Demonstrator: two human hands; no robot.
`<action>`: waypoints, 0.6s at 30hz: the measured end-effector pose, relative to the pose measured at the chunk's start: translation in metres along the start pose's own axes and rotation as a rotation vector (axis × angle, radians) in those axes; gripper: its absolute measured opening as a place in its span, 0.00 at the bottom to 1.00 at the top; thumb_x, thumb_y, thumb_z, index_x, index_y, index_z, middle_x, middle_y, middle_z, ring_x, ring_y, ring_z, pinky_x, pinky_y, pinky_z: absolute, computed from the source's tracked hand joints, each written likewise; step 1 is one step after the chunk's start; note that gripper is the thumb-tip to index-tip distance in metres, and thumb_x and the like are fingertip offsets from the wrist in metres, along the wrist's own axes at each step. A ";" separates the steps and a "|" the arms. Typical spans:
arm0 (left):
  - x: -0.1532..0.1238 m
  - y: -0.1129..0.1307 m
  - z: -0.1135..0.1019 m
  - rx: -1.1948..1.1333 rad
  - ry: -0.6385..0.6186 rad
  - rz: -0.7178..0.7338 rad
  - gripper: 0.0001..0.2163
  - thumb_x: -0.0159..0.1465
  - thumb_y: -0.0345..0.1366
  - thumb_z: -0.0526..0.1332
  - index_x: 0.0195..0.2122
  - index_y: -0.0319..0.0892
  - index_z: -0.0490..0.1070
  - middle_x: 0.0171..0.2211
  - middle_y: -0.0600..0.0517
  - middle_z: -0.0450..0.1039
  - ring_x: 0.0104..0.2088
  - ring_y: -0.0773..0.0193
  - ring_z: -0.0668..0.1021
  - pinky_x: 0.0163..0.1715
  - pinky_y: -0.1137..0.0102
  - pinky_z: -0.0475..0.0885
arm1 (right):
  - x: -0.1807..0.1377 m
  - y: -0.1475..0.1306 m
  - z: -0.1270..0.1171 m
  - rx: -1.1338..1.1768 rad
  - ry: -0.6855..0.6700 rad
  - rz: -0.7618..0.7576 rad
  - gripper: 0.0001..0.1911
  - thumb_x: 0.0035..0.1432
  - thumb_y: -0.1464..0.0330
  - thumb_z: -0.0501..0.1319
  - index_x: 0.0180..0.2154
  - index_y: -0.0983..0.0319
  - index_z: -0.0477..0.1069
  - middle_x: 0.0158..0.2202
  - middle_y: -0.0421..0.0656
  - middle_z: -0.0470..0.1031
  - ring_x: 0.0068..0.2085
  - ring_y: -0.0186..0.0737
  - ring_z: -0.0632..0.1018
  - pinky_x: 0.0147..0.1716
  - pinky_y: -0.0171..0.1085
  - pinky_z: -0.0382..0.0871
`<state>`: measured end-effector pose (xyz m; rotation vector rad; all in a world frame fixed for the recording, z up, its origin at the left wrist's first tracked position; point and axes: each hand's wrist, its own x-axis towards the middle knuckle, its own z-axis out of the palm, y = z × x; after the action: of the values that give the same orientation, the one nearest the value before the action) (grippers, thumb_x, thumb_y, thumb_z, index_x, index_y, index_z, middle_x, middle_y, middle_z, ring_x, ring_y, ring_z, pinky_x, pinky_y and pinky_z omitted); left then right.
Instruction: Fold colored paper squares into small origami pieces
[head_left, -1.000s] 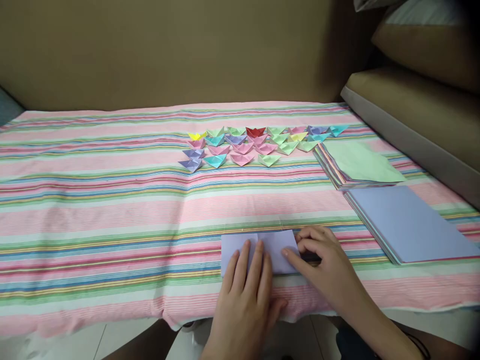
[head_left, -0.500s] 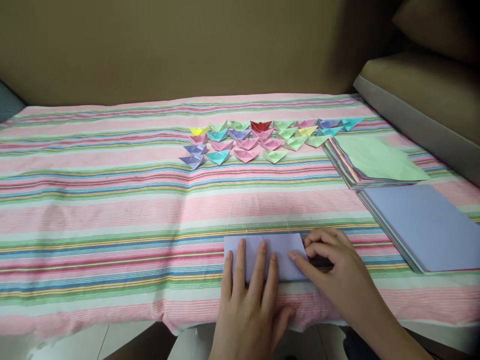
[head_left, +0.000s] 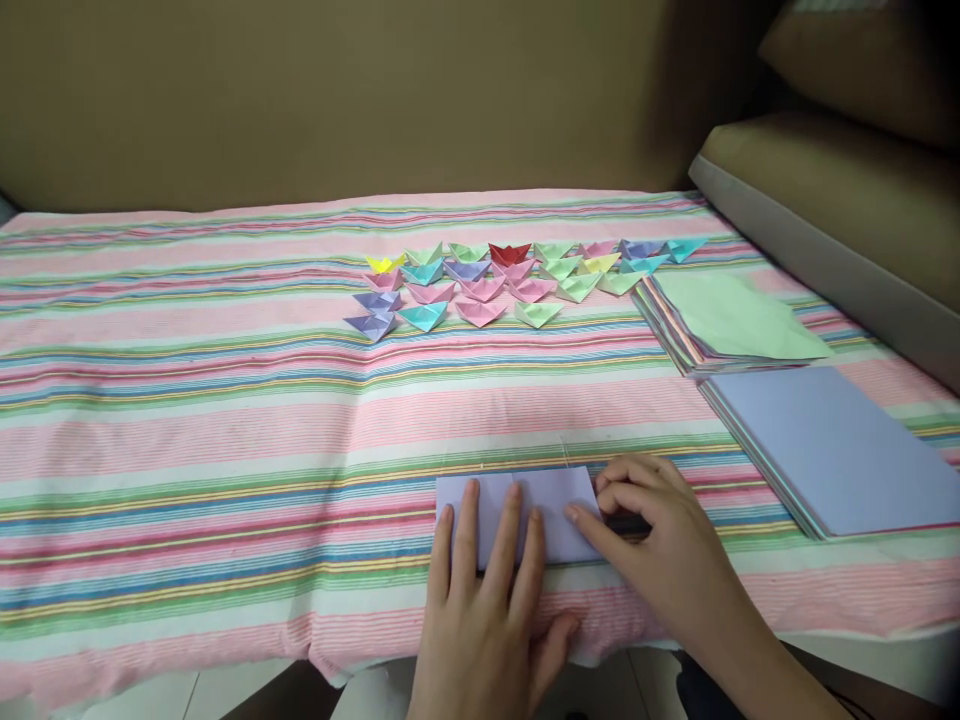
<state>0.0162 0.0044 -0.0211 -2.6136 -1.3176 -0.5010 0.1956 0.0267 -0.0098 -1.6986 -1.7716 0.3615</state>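
Note:
A folded sheet of lavender paper (head_left: 559, 525) lies flat near the front edge of the striped cloth, with a crease across its middle. My left hand (head_left: 484, 610) rests on it palm down, fingers spread over its left half and thumb off to the side. At the paper's right end, my right hand (head_left: 664, 525) has its thumb on top and its fingers curled at the edge, pinching it. The hand covers part of that edge.
Several small folded paper boats (head_left: 480, 288) stand in rows further back. To the right lie a stack of paper topped with pale green (head_left: 750, 315) and a stack topped with lavender (head_left: 840, 450). A brown cushion (head_left: 825, 190) borders the striped cloth (head_left: 187, 430).
The whole view has shifted slightly, so everything sits a little further left. Both hands keep the same places on the paper.

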 end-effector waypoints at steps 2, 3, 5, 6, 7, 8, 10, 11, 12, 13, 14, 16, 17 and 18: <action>0.000 -0.001 0.001 -0.007 0.005 0.003 0.27 0.59 0.51 0.53 0.56 0.41 0.64 0.59 0.47 0.61 0.58 0.41 0.61 0.54 0.52 0.52 | 0.000 -0.001 0.000 0.001 0.010 0.012 0.14 0.50 0.66 0.62 0.19 0.59 0.60 0.27 0.43 0.69 0.38 0.48 0.69 0.39 0.47 0.63; 0.000 -0.001 0.001 -0.010 0.006 0.004 0.27 0.59 0.51 0.53 0.56 0.41 0.64 0.59 0.48 0.61 0.58 0.41 0.60 0.55 0.52 0.52 | 0.000 -0.001 0.000 0.003 0.025 0.029 0.11 0.49 0.66 0.63 0.21 0.59 0.62 0.29 0.43 0.69 0.38 0.48 0.69 0.39 0.46 0.64; 0.000 -0.001 0.002 -0.015 0.007 0.005 0.27 0.59 0.51 0.53 0.56 0.41 0.64 0.59 0.47 0.61 0.58 0.41 0.60 0.55 0.52 0.51 | -0.001 -0.002 -0.001 0.011 0.058 0.069 0.08 0.48 0.66 0.64 0.31 0.58 0.65 0.32 0.44 0.70 0.39 0.47 0.69 0.40 0.46 0.64; 0.000 -0.001 0.002 -0.016 0.009 0.007 0.27 0.59 0.51 0.53 0.56 0.41 0.64 0.59 0.47 0.61 0.58 0.41 0.60 0.55 0.52 0.51 | -0.001 -0.002 -0.001 0.014 0.068 0.083 0.12 0.48 0.66 0.64 0.36 0.58 0.66 0.34 0.44 0.70 0.40 0.47 0.69 0.40 0.46 0.64; 0.000 -0.001 0.002 -0.016 0.011 0.008 0.28 0.59 0.51 0.53 0.56 0.40 0.64 0.59 0.47 0.60 0.58 0.41 0.60 0.55 0.52 0.51 | 0.000 -0.002 -0.001 0.016 0.067 0.090 0.16 0.48 0.66 0.64 0.40 0.58 0.66 0.35 0.44 0.69 0.40 0.47 0.68 0.41 0.46 0.64; 0.000 -0.001 0.003 -0.014 0.011 0.008 0.28 0.59 0.52 0.53 0.56 0.40 0.64 0.59 0.47 0.60 0.58 0.41 0.60 0.55 0.52 0.51 | 0.000 -0.003 -0.002 0.016 0.058 0.091 0.18 0.48 0.66 0.64 0.42 0.58 0.65 0.36 0.44 0.69 0.41 0.48 0.68 0.41 0.47 0.64; 0.000 -0.001 0.002 -0.006 0.008 0.008 0.28 0.59 0.52 0.53 0.56 0.40 0.63 0.59 0.47 0.60 0.58 0.41 0.59 0.55 0.52 0.51 | 0.001 -0.003 -0.003 0.012 0.031 0.092 0.18 0.49 0.66 0.64 0.44 0.57 0.66 0.36 0.43 0.69 0.42 0.48 0.68 0.42 0.47 0.64; 0.000 -0.001 0.002 -0.002 0.005 0.007 0.28 0.59 0.52 0.53 0.56 0.40 0.63 0.59 0.47 0.60 0.58 0.41 0.59 0.55 0.52 0.51 | 0.001 -0.003 -0.003 0.011 0.023 0.098 0.18 0.49 0.66 0.64 0.44 0.57 0.66 0.36 0.43 0.69 0.42 0.47 0.68 0.43 0.47 0.64; 0.000 -0.001 0.002 0.001 0.004 0.007 0.28 0.59 0.52 0.53 0.56 0.40 0.63 0.59 0.47 0.61 0.58 0.41 0.60 0.55 0.52 0.51 | 0.001 -0.004 -0.003 0.013 0.021 0.106 0.19 0.48 0.66 0.64 0.44 0.57 0.66 0.36 0.43 0.69 0.42 0.47 0.68 0.43 0.47 0.64; 0.001 0.000 0.002 0.002 0.006 0.007 0.28 0.59 0.52 0.53 0.56 0.40 0.64 0.59 0.47 0.61 0.58 0.41 0.60 0.55 0.52 0.52 | 0.001 -0.004 -0.004 0.017 0.022 0.114 0.19 0.48 0.67 0.64 0.44 0.57 0.66 0.36 0.43 0.69 0.42 0.47 0.68 0.43 0.46 0.64; 0.001 0.000 0.002 0.002 0.011 0.009 0.28 0.59 0.52 0.53 0.56 0.40 0.64 0.58 0.47 0.61 0.58 0.41 0.60 0.55 0.52 0.52 | 0.002 -0.004 -0.004 0.021 0.025 0.118 0.20 0.48 0.67 0.65 0.44 0.58 0.66 0.35 0.43 0.69 0.42 0.47 0.68 0.44 0.46 0.64; 0.001 0.000 0.002 0.004 0.015 0.011 0.28 0.59 0.52 0.54 0.55 0.40 0.64 0.58 0.47 0.61 0.58 0.40 0.60 0.55 0.52 0.52 | 0.002 -0.005 -0.004 0.027 0.033 0.121 0.20 0.47 0.68 0.65 0.44 0.58 0.66 0.35 0.43 0.69 0.42 0.46 0.68 0.44 0.46 0.64; 0.001 0.000 0.003 0.006 0.015 0.011 0.28 0.59 0.52 0.54 0.55 0.40 0.64 0.58 0.48 0.61 0.58 0.40 0.60 0.55 0.52 0.52 | 0.001 -0.005 -0.004 0.028 0.036 0.121 0.20 0.47 0.68 0.66 0.44 0.58 0.66 0.35 0.43 0.69 0.42 0.46 0.68 0.44 0.45 0.64; 0.000 0.000 0.003 0.007 0.014 0.012 0.28 0.59 0.52 0.54 0.55 0.40 0.64 0.58 0.48 0.61 0.58 0.40 0.60 0.55 0.52 0.52 | 0.001 -0.005 -0.004 0.028 0.038 0.120 0.20 0.46 0.68 0.66 0.44 0.59 0.66 0.35 0.43 0.69 0.42 0.46 0.68 0.44 0.45 0.64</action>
<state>0.0168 0.0057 -0.0236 -2.6054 -1.2964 -0.5112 0.1939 0.0264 -0.0037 -1.7850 -1.6338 0.4020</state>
